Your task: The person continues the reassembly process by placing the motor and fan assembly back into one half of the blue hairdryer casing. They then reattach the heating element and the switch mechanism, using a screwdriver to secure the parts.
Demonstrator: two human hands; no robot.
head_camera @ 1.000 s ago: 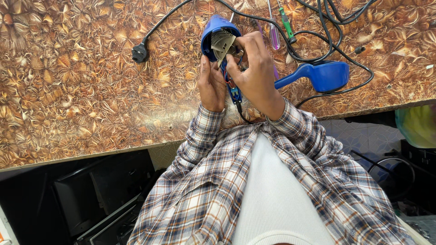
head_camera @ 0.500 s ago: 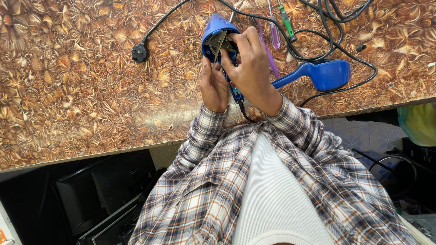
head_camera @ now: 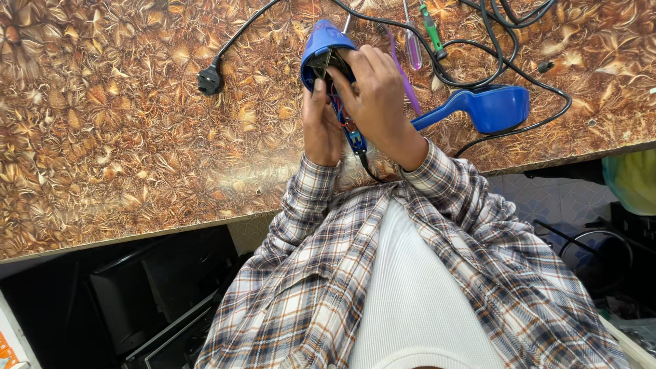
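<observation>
Blue plastic everywhere on this one. I've got the opened-up blue hair dryer body (head_camera: pixel 326 51) in both hands, held just above the desk (head_camera: pixel 123 137), roughly over the middle of its near edge. My left hand (head_camera: pixel 321 126) is wrapped around the lower part from the left side, thumb up along the shell, fingers closed on it. My right hand (head_camera: pixel 379 102) comes over from the right, closed on the dryer too, with the fingertips curled up near the open top where you can see the dark insides. Between my palms there's a bit of the red and blue wiring (head_camera: pixel 345 123) showing, and a black lead runs out of the bottom toward my shirt.

The other blue shell half (head_camera: pixel 488 109), the one with the handle shape, lies flat on the desk just to the right of my right wrist, near the desk's near edge. A black power cord (head_camera: pixel 506 41) loops around it and heads off to the far right corner in a tangle. Its black plug (head_camera: pixel 210 80) sits well off to the left of my hands, with the cable running from it up to the far edge.

Behind my hands, by the far edge, there's a green-handled screwdriver (head_camera: pixel 430 27) and a clear purple-handled screwdriver (head_camera: pixel 413 44) lying side by side, close together. Can't tell whether they touch the cord.

The desk top is that glossy brown-gold leafy pattern.
</observation>
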